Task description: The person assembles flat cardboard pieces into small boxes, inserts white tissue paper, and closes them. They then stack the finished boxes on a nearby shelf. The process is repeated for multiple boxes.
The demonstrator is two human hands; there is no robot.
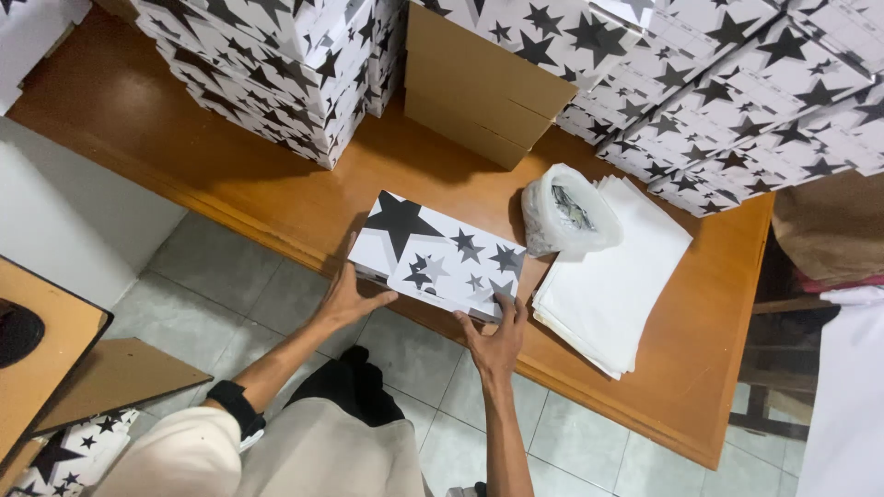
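A closed white box with black and grey stars [440, 253] lies flat on the orange wooden table [230, 184], close to its near edge. My left hand [348, 293] grips the box's near left corner, thumb along its front side. My right hand [497, 336] holds the near right corner, fingers resting on the lid. A black band sits on my left wrist.
Stacks of matching star-printed boxes [276, 64] fill the back of the table, with a plain brown carton [479, 87] between them. A clear plastic bag of small items [566, 212] and a pile of white paper sheets [608, 276] lie right of the box. Tiled floor lies below.
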